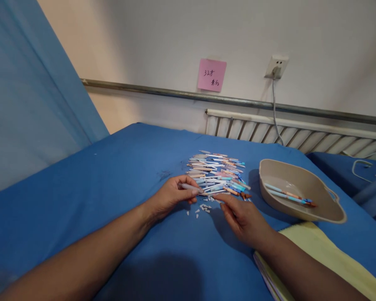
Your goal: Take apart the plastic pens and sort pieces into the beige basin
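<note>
My left hand (pixel 172 193) is closed around a slim greyish pen barrel (pixel 185 186), which points to the right. My right hand (pixel 246 218) is just right of it, thumb and index finger drawn together near the pen's end. Whatever lies between those fingers is too small to make out. Behind both hands spreads a pile of pens and white sticks (pixel 217 172), in grey, orange and blue tones. Small white bits (pixel 203 207) are scattered on the blue cloth in front of the hands.
A beige plastic basin (pixel 301 167) with a few pens (pixel 288 195) inside stands at the right. Under my right forearm lies folded yellow cloth (pixel 316 246). A metal rail (pixel 163 90), radiator (pixel 253 125) and plugged-in cord (pixel 274 104) line the wall. A blue curtain (pixel 37 83) hangs left.
</note>
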The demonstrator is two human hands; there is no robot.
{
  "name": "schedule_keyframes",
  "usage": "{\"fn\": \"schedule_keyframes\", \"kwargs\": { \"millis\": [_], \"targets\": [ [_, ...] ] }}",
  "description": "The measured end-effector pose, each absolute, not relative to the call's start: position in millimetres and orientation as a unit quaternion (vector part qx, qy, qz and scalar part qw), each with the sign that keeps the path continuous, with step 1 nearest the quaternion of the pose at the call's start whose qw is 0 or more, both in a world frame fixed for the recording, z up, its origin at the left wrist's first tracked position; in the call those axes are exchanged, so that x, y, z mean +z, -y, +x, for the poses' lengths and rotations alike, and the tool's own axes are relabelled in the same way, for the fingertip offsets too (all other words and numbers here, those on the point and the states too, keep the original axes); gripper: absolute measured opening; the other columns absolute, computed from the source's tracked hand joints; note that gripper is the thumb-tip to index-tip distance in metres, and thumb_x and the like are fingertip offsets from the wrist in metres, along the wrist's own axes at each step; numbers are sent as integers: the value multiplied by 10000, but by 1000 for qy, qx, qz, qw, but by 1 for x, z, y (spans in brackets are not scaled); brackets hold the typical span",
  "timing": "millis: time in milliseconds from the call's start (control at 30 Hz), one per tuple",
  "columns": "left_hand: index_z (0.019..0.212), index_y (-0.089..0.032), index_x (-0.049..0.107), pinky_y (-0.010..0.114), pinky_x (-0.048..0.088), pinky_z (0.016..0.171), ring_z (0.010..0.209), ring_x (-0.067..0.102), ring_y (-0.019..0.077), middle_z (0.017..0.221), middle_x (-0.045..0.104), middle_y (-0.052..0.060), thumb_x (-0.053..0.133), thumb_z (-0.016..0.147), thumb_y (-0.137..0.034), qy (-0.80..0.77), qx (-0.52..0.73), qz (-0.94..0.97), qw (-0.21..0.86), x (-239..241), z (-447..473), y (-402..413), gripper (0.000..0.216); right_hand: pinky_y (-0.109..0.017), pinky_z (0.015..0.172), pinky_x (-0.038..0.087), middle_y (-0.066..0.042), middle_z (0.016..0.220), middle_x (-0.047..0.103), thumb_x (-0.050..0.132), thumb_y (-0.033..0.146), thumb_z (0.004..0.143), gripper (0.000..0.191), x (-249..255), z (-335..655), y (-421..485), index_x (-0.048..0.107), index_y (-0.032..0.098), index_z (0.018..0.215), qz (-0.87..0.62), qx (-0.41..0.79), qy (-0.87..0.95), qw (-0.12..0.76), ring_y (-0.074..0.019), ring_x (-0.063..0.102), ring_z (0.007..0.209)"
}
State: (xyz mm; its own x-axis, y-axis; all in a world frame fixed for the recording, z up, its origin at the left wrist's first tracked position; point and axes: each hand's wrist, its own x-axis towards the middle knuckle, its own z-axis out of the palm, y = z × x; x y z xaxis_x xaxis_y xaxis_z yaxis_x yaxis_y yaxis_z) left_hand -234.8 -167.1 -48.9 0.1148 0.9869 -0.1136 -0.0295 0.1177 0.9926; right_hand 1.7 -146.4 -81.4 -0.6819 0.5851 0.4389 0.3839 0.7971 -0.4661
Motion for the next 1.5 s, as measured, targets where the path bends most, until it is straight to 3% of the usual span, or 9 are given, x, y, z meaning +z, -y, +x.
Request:
{"fn": "schedule_keyframes", "kwargs": {
  "millis": [233,567,767,900,1500],
  "targets": [
    [846,-129,628,227,427,592,623,556,111,751,650,32,715,708,-310,-534,410,583,454,-50,-235,169,244,-234,518,341,28,629,579,408,211,921,281,-81,0,146,475,210,1194,-296,215,877,311,-124,534,528],
    [908,-175,673,252,429,676,726,573,154,807,663,22,605,782,-274,-538,361,693,317,-42,-231,178,174,-232,487,294,53,578,506,391,239,927,211,-84,0,145,491,203,1110,-292,250,868,313,-106,460,477],
    [798,-147,635,212,388,545,577,525,109,640,595,-12,681,731,-354,-532,408,597,440,-47,-230,173,223,-233,478,261,76,542,395,390,240,931,202,-83,-1,146,486,210,1106,-285,299,858,306,-102,397,463],
    [809,-136,620,216,413,557,562,546,103,618,605,-5,721,694,-357,-524,418,546,502,-51,-231,169,269,-230,486,256,79,552,374,389,233,931,213,-81,-2,147,480,211,1122,-272,314,859,299,-100,376,472],
    [804,-124,615,197,385,515,526,517,85,584,599,-12,751,670,-350,-497,400,528,560,-52,-231,168,296,-230,498,234,78,559,377,408,221,929,206,-80,-2,148,492,219,1117,-261,322,861,297,-90,359,484]
  ]
}}
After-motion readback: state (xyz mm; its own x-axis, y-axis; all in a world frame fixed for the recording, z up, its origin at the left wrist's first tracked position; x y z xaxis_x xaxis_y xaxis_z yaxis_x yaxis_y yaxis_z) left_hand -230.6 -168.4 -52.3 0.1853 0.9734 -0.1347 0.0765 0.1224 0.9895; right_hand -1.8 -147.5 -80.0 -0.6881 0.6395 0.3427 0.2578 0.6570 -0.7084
